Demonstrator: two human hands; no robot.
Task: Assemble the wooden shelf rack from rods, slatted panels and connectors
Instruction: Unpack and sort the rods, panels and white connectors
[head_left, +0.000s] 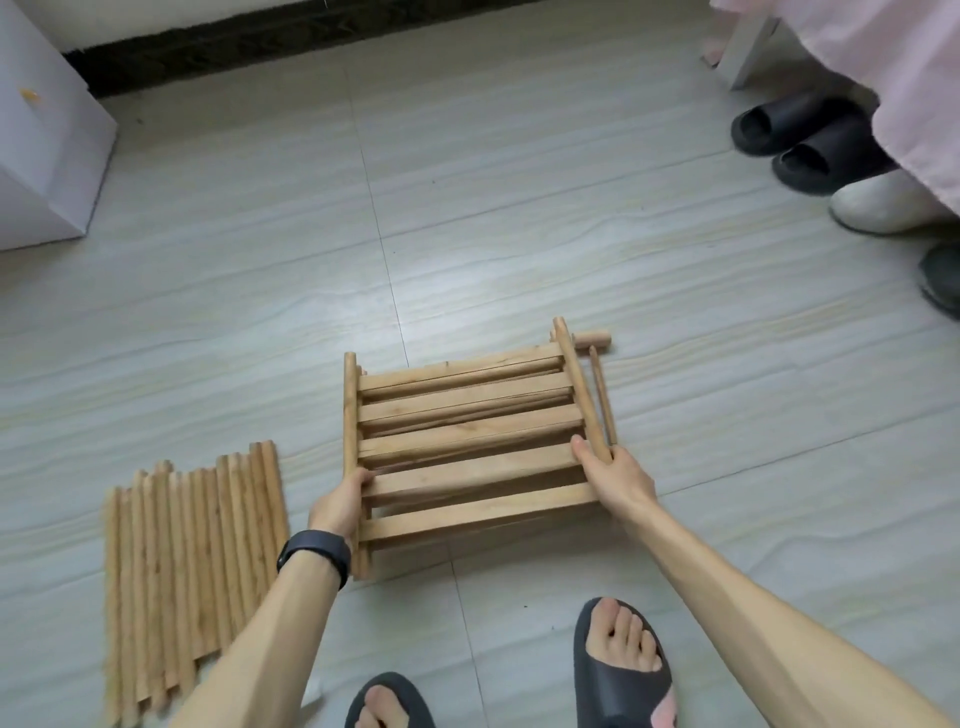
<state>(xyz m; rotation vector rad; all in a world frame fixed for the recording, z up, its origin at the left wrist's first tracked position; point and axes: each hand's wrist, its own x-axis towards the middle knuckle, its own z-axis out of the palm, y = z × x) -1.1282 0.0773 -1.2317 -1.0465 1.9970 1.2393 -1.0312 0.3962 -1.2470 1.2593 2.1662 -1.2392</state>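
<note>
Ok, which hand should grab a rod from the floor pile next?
Likely left. The left hand sits right beside the rod pile; the right hand grips the far side of the slatted panels.

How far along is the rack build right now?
Nothing looks joined yet: the rods lie loose on the floor. The left hand and right hand grip the slatted panels, seemingly stacked. Remaining: fitting rods and panels together, essentially the whole assembly.

The slatted panels (467, 447) and the rods (192, 571) at 8 o'clock are pale honey wood with fine grain. The floor tiles (519, 234) are light grey with wavy beige streaks. The wristband (314, 553) is black. At 2 o'clock are black slippers (810, 140) and a pink cloth (904, 62).
</note>
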